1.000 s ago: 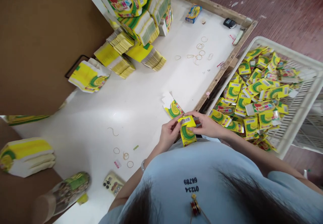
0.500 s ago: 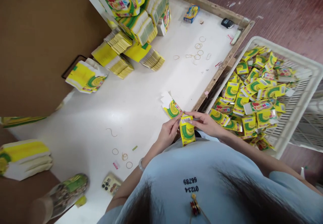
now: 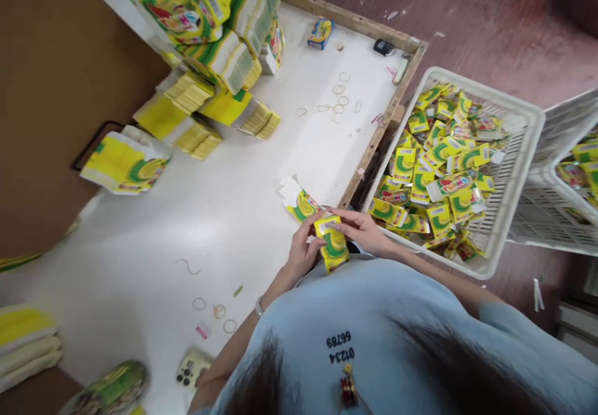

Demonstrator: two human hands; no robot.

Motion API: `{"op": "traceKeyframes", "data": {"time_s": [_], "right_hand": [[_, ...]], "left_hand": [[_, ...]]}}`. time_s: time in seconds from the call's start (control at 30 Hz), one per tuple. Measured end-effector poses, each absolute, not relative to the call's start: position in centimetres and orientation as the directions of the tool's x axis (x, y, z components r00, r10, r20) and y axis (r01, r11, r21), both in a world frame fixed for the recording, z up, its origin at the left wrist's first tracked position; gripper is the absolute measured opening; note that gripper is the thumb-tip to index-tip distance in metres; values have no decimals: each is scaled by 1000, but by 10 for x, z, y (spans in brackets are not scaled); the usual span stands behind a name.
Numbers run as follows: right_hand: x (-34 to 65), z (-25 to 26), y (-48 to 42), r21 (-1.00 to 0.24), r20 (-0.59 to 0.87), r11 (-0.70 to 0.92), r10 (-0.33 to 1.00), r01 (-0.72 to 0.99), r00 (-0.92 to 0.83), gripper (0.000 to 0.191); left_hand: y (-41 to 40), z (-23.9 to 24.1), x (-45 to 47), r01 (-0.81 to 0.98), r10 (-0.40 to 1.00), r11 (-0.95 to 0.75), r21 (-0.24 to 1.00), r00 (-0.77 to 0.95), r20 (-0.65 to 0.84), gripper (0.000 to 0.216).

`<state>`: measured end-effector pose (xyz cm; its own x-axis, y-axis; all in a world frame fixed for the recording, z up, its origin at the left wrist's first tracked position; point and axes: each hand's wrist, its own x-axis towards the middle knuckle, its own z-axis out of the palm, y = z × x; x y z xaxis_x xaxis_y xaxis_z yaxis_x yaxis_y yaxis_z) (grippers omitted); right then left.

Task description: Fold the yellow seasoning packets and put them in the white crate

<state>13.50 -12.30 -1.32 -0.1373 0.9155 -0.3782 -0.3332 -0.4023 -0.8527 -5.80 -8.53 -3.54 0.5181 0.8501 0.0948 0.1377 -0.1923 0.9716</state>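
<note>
A small yellow and green carton (image 3: 334, 248) is held close to my shirt at the table's near edge. My left hand (image 3: 304, 245) grips its left side, thumb on the front face. Across its upper end lie the fingers of my right hand (image 3: 362, 228), closed on the same carton. Just beyond my left fingertips, a second flat carton (image 3: 301, 203) with white flaps rests on the white table (image 3: 243, 178). Whether my fingers touch it, I cannot tell.
A white plastic basket (image 3: 516, 197) full of yellow cartons stands to the right, beside the table's wooden edge (image 3: 397, 100). Stacked flat cartons (image 3: 224, 47) rise at the back left. Rubber bands (image 3: 339, 90), a phone (image 3: 191, 368) and a blue box (image 3: 320, 33) lie on the table.
The camera view has shifted, so most things appear further left. My left thumb has moved down onto the carton's front face. Both hands stay on the carton.
</note>
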Motion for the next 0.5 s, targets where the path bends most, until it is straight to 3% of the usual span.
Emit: {"op": "traceKeyframes", "data": {"time_s": [0.1, 0.2, 0.27, 0.33, 0.43, 0.5], "right_hand": [[147, -13, -112, -943, -281, -268, 959, -200, 41, 54], [210, -4, -110, -974, -87, -160, 917, 160, 388, 47], [270, 5, -125, -865, 21, -292, 792, 408, 611, 45], [327, 11, -148, -685, 48, -524, 661, 506, 749, 47], [382, 5, -174, -404, 38, -757, 547, 513, 837, 54], [383, -5, -174, -298, 103, -731, 615, 614, 782, 76]], "left_hand": [[-61, -38, -58, 262, 871, -295, 919, 468, 146, 66], [-14, -42, -65, 560, 919, -373, 740, 330, 214, 64], [18, -45, -70, 751, 963, -269, 603, 194, 188, 74], [40, -49, -74, 845, 991, -132, 519, 111, 71, 76], [51, -51, -76, 847, 974, -67, 527, 171, -151, 34], [48, -50, -76, 801, 958, -101, 590, 237, -159, 25]]}}
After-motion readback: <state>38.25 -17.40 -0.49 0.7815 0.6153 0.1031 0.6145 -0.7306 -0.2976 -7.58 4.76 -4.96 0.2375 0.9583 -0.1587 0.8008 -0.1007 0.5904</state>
